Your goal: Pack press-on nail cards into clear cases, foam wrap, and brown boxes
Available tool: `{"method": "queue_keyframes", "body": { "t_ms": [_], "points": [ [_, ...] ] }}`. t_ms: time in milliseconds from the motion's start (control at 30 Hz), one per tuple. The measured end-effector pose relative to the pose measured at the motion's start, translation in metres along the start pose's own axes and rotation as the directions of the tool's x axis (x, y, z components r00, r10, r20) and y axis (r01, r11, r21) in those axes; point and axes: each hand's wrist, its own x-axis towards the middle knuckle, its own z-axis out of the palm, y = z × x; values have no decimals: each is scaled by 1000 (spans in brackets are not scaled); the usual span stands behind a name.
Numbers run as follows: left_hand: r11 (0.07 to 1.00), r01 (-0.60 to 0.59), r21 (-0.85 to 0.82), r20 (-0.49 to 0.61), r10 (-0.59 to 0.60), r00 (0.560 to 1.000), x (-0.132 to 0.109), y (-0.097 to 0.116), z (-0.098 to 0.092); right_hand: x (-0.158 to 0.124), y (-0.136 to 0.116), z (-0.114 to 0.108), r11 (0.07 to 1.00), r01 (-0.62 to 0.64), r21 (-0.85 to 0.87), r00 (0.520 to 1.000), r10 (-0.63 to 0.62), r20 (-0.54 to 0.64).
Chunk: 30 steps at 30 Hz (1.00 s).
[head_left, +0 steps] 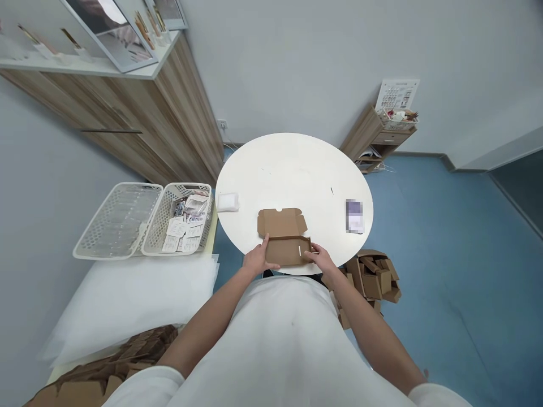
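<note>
Both hands (257, 261) (323, 260) gripping cardboard box (283, 237)

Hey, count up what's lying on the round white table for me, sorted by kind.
Cardboard box, brown and partly folded, held by the left hand and right hand: 1
White packet at the left edge: 1
Purple-and-white item on the right, too blurred to identify: 1
Total: 3

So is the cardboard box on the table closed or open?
Open, the box is only partly folded: its lid lies flat on the table, and the left hand and right hand hold the near part's ends.
</note>
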Motion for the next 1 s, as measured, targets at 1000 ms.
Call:
{"method": "queue_keyframes", "body": {
  "t_ms": [1000],
  "points": [
    [943, -47, -330, -238, -35, 971, -24, 3, 49, 8, 6, 27, 666, -68, -742, 989, -55, -140]
  ]
}}
